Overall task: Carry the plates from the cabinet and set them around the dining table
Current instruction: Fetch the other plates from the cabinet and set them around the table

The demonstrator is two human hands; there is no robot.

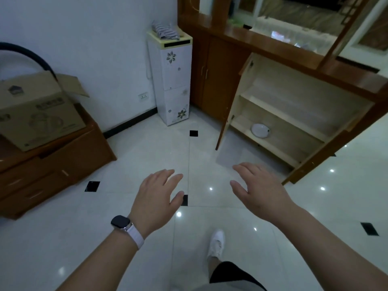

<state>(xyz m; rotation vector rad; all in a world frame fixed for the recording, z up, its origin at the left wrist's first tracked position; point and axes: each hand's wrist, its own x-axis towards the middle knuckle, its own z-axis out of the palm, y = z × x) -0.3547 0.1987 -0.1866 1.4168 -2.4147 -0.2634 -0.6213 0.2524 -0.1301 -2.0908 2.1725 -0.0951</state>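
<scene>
Left hand (156, 196) and right hand (260, 185) stretched forward palms down above the tiled floor (210, 156), fingers loosely spread, each grip holding nothing, white plate (260, 129) on the open cabinet (298, 114) bottom shelf, well apart from both hands

1 white round plate (260, 129) (shallow, with a thin dark rim) lies flat on the bottom shelf of the open wooden cabinet (294, 114), right of the frame's centre, close to the cabinet's left door.

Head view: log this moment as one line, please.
cabinet: open | plate: on lower shelf, untouched | left hand: open, empty | right hand: open, empty | hands: short of cabinet
</scene>
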